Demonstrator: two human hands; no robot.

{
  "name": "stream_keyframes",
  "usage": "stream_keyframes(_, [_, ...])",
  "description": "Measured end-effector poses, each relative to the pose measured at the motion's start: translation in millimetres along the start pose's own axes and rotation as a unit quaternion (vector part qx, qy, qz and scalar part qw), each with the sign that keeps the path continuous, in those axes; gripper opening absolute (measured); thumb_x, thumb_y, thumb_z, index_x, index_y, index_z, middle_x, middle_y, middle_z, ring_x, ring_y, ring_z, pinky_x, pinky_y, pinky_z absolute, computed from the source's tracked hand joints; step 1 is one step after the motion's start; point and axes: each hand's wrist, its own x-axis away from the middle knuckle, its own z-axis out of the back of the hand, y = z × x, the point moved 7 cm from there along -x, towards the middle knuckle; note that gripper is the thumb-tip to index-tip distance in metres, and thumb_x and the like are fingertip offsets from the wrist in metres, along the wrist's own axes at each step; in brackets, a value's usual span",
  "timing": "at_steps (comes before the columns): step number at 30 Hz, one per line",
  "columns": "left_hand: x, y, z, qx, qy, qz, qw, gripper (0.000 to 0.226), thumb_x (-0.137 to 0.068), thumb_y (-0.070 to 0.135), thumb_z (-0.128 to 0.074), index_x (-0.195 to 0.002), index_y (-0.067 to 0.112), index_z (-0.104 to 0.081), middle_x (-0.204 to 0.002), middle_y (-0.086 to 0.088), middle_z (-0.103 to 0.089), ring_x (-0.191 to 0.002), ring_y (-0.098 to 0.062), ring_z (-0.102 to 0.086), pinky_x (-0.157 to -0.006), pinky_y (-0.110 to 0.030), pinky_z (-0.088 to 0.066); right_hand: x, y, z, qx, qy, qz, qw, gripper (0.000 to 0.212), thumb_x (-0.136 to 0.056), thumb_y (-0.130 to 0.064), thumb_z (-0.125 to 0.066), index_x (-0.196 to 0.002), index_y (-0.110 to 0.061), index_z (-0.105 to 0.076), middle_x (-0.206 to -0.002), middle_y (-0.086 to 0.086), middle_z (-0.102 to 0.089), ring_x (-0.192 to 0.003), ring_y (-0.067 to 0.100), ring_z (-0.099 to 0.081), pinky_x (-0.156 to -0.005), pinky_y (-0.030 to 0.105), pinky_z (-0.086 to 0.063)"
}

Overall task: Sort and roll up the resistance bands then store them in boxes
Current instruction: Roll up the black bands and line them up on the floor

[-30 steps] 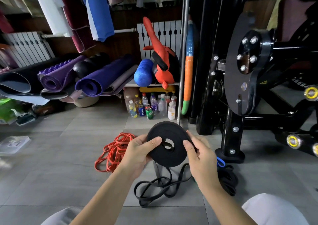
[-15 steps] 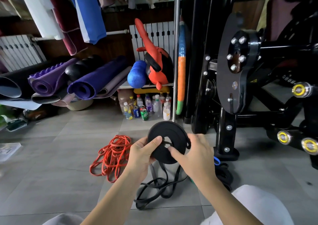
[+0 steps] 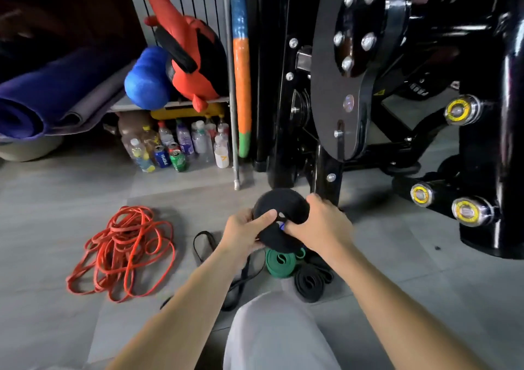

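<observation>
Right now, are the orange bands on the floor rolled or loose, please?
Loose: the orange bands lie in a tangled heap, not coiled.

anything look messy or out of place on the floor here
Yes. The orange bands lie in a loose tangle on the floor at left, not rolled. A loose black band trails unrolled right of them. Nothing looks damaged or spilled.

home gym corner, black weight machine (image 3: 354, 86), rolled mats (image 3: 42, 100), tiled floor (image 3: 56, 199)
</observation>
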Motion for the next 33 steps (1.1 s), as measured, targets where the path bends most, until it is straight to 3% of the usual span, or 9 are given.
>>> stream_keyframes(5, [-48,-96,2,0.049,-0.068,0.160,0.983,0.026,-0.090,0.023,-0.060,-0.105,0.002,-0.066,-0.101,-0.013,-0.072,-0.085,-0.026,-0.071,-0.071,-0.033,-0.058,1,82,-108,-0.027,-0.142,-0.138,0.980,0.058,-0.059,-0.062,-0.065,-0.101,-0.022,-0.055,-0.099,0.001,-0.069,-0.094,0.026,-0.064,-0.067,0.030,-0.045])
stream_keyframes(9, [-64,-182,25,0.057,0.028,0.243,0.968,0.010,-0.095,0.013,-0.053,-0.103,0.009,-0.058,-0.092,-0.007,-0.064,-0.075,-0.017,-0.062,-0.061,-0.030,-0.053,21,132,-195,0.011,-0.234,-0.214,0.948,0.062,-0.060,-0.063,-0.067,-0.104,-0.021,-0.057,-0.104,0.003,-0.070,-0.098,0.027,-0.065,-0.072,0.031,-0.049])
stream_keyframes(14, [-78,-257,59,-0.059,0.131,0.240,0.960,0.019,-0.092,0.005,-0.053,-0.091,0.023,-0.058,-0.084,0.001,-0.061,-0.071,-0.014,-0.056,-0.065,-0.035,-0.053,41,159,-297,0.031,-0.332,-0.268,0.904,0.056,-0.064,-0.061,-0.066,-0.101,-0.020,-0.062,-0.096,0.002,-0.070,-0.088,0.024,-0.067,-0.066,0.029,-0.050])
stream_keyframes(17, [-93,-297,74,-0.084,0.118,0.273,0.951,0.025,-0.090,0.001,-0.049,-0.085,0.021,-0.064,-0.066,0.005,-0.055,-0.052,-0.008,-0.048,-0.046,-0.021,-0.042,49,169,-339,0.057,-0.342,-0.300,0.889,0.043,-0.063,-0.055,-0.062,-0.086,-0.019,-0.063,-0.072,-0.002,-0.064,-0.076,0.025,-0.065,-0.059,0.027,-0.047])
stream_keyframes(20, [-111,-327,79,-0.136,0.114,0.271,0.946,0.024,-0.078,-0.004,-0.047,-0.087,0.004,-0.068,-0.062,-0.010,-0.053,-0.060,-0.017,-0.044,-0.056,-0.027,-0.038,56,177,-367,0.058,-0.333,-0.343,0.877,0.039,-0.064,-0.052,-0.060,-0.085,-0.019,-0.058,-0.070,-0.003,-0.062,-0.076,0.024,-0.064,-0.060,0.028,-0.046])
stream_keyframes(23, [-128,-351,78,-0.168,0.109,0.276,0.940,0.026,-0.071,0.003,-0.048,-0.089,0.004,-0.067,-0.085,-0.030,-0.062,-0.071,-0.031,-0.049,-0.067,-0.039,-0.045,54,187,-383,0.068,-0.293,-0.373,0.878,0.057,-0.067,-0.057,-0.060,-0.097,-0.015,-0.038,-0.085,0.003,-0.066,-0.087,0.028,-0.065,-0.067,0.032,-0.044])
stream_keyframes(26, [-133,-369,73,-0.182,0.068,0.333,0.923,0.021,-0.074,0.011,-0.048,-0.088,0.006,-0.062,-0.094,-0.029,-0.062,-0.071,-0.034,-0.050,-0.064,-0.044,-0.049,52,194,-387,0.090,-0.270,-0.371,0.884,0.059,-0.068,-0.055,-0.062,-0.095,-0.018,-0.023,-0.092,0.005,-0.066,-0.089,0.029,-0.064,-0.068,0.033,-0.044])
stream_keyframes(30, [-124,-381,65,-0.101,0.051,0.400,0.909,0.030,-0.063,0.023,-0.047,-0.089,0.013,-0.058,-0.078,-0.013,-0.053,-0.050,-0.019,-0.045,-0.043,-0.024,-0.040,60,201,-389,0.105,-0.275,-0.344,0.892,0.063,-0.068,-0.050,-0.063,-0.101,-0.020,-0.019,-0.098,0.007,-0.064,-0.092,0.030,-0.062,-0.067,0.034,-0.044])
stream_keyframes(33, [-119,-385,68,-0.033,0.060,0.446,0.892,0.013,-0.088,0.013,-0.049,-0.088,0.022,-0.058,-0.086,-0.004,-0.056,-0.068,-0.013,-0.052,-0.053,-0.024,-0.040,61,206,-390,0.119,-0.291,-0.316,0.895,0.080,-0.074,-0.053,-0.064,-0.124,-0.020,-0.012,-0.102,0.007,-0.066,-0.095,0.028,-0.063,-0.070,0.033,-0.045])
